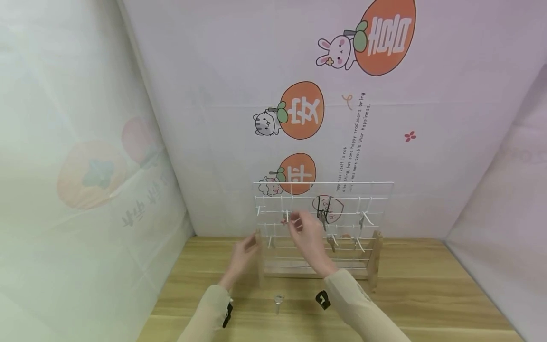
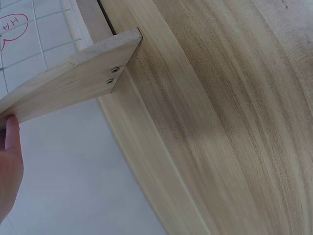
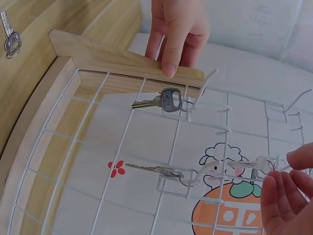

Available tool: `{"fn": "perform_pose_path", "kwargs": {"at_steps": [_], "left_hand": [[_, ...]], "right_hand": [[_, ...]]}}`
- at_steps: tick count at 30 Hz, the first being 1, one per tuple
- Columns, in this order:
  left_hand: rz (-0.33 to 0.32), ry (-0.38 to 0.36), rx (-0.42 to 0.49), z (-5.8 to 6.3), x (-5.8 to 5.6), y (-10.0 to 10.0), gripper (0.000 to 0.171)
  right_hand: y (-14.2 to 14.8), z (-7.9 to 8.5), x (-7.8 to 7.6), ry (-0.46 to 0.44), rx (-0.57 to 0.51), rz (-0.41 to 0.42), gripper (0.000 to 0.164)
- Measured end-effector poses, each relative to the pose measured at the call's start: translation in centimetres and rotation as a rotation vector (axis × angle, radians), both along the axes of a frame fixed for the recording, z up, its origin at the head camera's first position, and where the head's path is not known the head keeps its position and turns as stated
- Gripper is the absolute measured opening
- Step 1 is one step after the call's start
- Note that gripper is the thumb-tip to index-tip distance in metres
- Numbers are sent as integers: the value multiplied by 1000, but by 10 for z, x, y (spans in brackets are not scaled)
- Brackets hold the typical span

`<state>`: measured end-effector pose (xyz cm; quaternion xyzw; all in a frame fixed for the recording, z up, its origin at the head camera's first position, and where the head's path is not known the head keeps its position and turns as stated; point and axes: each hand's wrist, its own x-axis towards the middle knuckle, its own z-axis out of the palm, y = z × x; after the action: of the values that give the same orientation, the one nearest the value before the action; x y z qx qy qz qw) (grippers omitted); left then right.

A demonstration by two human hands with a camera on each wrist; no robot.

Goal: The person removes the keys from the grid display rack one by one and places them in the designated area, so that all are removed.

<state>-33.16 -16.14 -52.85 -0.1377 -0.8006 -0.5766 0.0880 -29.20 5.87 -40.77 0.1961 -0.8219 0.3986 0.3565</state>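
Observation:
A white wire grid rack [image 1: 323, 183] stands upright between wooden side posts on the table. My left hand [image 1: 241, 259] grips the left wooden post [image 3: 122, 61], thumb on the near side in the right wrist view. At an upper hook of the grid, my right hand [image 1: 307, 235] pinches the ring end of a silver key [image 3: 252, 165]; whether the ring is over the hook, I cannot tell. Two other keys hang near it in that view: a dark-headed key [image 3: 170, 100] close to the post and a second key [image 3: 156, 169] farther in.
One loose key [image 1: 278, 301] lies on the wooden table [image 1: 410, 285] in front of the rack. More keys, such as a hanging key [image 1: 331, 243], are on the grid's right side. White hooks [image 1: 360, 244] stick out toward me. Printed white cloth [image 1: 213, 118] stands behind and at both sides.

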Motion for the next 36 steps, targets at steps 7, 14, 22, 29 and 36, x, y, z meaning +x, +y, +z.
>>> {"fn": "perform_pose_path", "kwargs": {"at_steps": [7, 14, 22, 29, 36], "left_hand": [[0, 23, -19, 1, 0, 1, 53], [8, 6, -13, 2, 0, 2, 55], [11, 9, -9, 2, -1, 3, 54], [11, -1, -16, 5, 1, 2, 54], [4, 3, -34, 6, 3, 0, 53]], "right_hand": [[-1, -3, -8, -24, -18, 0, 17], [-1, -2, -12, -34, -11, -5, 20], [-2, 0, -14, -27, 6, 21, 25], [-2, 0, -16, -24, 11, 24, 22], [-2, 2, -15, -94, 11, 45, 17]]}}
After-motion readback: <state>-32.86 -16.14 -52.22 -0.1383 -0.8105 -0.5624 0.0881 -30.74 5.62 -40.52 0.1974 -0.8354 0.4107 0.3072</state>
